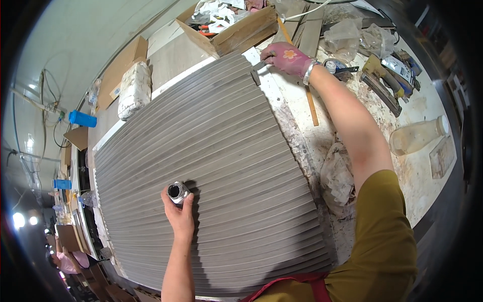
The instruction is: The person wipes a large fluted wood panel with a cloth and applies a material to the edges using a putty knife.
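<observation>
the bare left hand (178,219) is closed around a small silvery container (185,191), over the ribbed grey panel (216,146); the container looks light and rather firm, perhaps slippery if wet, so its sides seem the good place to hold; the panel seems stiff, its ribs maybe easy to dent, better taken by the edges; farther, the gloved right hand (289,58) bends its fingers at the far right corner, beside a dark flat piece (255,76); whether it grips this piece, i cannot tell; the container's dark mouth hides any content, and its base is not visible.
</observation>
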The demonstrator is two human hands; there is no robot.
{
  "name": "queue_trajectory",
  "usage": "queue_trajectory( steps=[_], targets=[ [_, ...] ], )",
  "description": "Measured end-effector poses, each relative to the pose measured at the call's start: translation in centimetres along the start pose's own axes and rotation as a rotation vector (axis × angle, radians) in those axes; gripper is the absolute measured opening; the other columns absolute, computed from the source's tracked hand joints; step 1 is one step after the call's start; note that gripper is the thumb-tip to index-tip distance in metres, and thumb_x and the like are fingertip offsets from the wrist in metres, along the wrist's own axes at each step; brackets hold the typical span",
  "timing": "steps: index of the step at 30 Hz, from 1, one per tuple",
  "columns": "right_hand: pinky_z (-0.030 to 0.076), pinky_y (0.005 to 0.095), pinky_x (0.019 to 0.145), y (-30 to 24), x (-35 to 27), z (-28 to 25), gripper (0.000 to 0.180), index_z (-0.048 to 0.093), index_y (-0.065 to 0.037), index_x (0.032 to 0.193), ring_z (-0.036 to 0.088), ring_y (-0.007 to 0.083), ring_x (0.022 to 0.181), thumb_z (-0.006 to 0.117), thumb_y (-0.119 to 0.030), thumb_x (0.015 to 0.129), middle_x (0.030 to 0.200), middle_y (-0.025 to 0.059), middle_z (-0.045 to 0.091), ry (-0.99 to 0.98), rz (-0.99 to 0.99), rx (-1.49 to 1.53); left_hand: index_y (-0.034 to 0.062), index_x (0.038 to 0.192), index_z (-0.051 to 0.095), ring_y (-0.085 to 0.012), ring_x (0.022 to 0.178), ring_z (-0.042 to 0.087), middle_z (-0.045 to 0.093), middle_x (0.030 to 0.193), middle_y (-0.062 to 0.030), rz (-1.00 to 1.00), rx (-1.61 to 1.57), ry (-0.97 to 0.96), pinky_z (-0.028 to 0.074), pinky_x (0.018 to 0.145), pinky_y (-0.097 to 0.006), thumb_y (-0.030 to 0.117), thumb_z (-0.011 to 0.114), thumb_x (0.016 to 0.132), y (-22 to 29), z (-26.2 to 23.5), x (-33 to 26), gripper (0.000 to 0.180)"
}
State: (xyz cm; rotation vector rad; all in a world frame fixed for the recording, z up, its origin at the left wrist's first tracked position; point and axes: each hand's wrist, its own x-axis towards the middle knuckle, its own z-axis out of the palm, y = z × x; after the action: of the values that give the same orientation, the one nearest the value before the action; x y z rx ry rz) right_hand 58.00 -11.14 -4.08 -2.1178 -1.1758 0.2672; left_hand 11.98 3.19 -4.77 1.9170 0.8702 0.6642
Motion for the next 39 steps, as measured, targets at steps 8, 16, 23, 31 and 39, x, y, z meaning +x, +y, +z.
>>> queue_trajectory(
  steps=[8, 16, 23, 31, 39],
  targets=[
    [0.046, 0.0406, 0.084, -0.3, -0.2, 1.5, 0.018, 0.067, -0.01, 0.096, 0.059, 0.0314, 0.094, 0.056, -0.022, 0.089, 0.094, 0.0101, 0.064, 0.107, -0.119, -0.208, 0.0011, 0.126, 0.043, -0.0165, 0.091, 0.054, 0.057, 0.101, -0.0082, 0.01, 0.061, 0.015, 0.045, 0.083, -0.029, 0.008, 0.071, 0.083, 0.3, 0.1, 0.0, 0.052],
    [0.047, 0.0409, 0.083, -0.9, -0.9, 1.6, 0.014, 0.067, -0.014, 0.095, 0.059, 0.0303, 0.092, 0.057, -0.021, 0.089, 0.094, 0.0084, 0.064, 0.152, -0.19, -0.399, 0.0019, 0.127, 0.041, -0.0161, 0.089, 0.053, 0.056, 0.101, -0.0082, -0.018, 0.097, -0.008, 0.045, 0.082, -0.028, 0.008, 0.071, 0.083, 0.6, 0.0, 0.0, 0.053],
    [0.046, 0.0413, 0.083, -0.8, -1.2, 1.6, 0.016, 0.068, -0.012, 0.096, 0.06, 0.0314, 0.091, 0.059, -0.021, 0.088, 0.091, 0.0089, 0.065, 0.214, -0.169, -0.3, 0.0026, 0.127, 0.041, -0.0155, 0.089, 0.052, 0.055, 0.101, -0.0079, -0.027, 0.048, 0.003, 0.045, 0.081, -0.028, 0.007, 0.072, 0.082, 0.4, -0.1, -0.1, 0.054],
    [0.046, 0.0381, 0.084, -0.4, -0.1, 1.9, 0.018, 0.069, -0.009, 0.098, 0.061, 0.0294, 0.093, 0.058, -0.019, 0.088, 0.094, 0.0116, 0.065, 0.082, -0.067, -0.165, 0.0028, 0.128, 0.04, -0.0151, 0.089, 0.053, 0.055, 0.102, -0.0073, -0.055, 0.029, 0.002, 0.045, 0.08, -0.027, 0.007, 0.072, 0.082, 0.5, 0.1, -0.1, 0.056],
    [0.047, 0.0378, 0.085, 0.0, -0.8, 1.5, 0.02, 0.069, -0.008, 0.099, 0.061, 0.029, 0.094, 0.059, -0.021, 0.087, 0.096, 0.0118, 0.066, 0.112, -0.02, -0.093, 0.0028, 0.129, 0.04, -0.0154, 0.089, 0.053, 0.054, 0.102, -0.0075, -0.037, 0.023, 0.022, 0.045, 0.08, -0.027, 0.007, 0.073, 0.081, 0.1, 0.2, -0.1, 0.058]
  ],
)
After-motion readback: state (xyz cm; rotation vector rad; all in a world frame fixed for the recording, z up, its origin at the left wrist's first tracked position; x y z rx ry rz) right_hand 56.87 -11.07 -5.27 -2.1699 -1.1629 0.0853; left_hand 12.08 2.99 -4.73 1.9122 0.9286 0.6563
